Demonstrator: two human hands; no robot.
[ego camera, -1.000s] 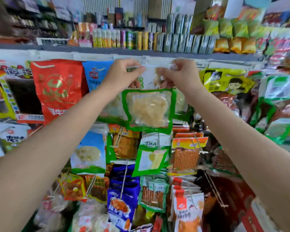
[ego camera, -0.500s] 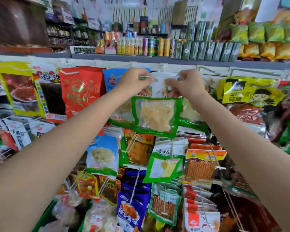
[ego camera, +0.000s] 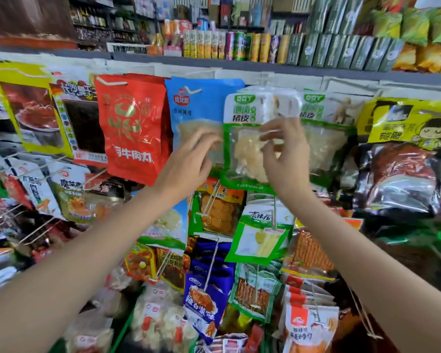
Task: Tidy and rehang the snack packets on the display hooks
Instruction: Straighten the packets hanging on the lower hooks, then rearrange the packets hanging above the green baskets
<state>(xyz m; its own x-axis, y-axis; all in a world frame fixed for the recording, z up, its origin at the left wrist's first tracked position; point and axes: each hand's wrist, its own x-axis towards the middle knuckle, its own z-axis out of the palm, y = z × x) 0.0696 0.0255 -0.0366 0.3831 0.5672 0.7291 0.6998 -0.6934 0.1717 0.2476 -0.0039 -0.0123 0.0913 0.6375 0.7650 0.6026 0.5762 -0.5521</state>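
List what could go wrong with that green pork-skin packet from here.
1. The packet hangs on the top row, and both hands look open: the left hand beside it, the right hand in front. If the hook hole is poorly seated, it may drop.
2. The right hand's fingers could knock it askew.

Packet [ego camera: 247, 138] between hands [ego camera: 189, 161].
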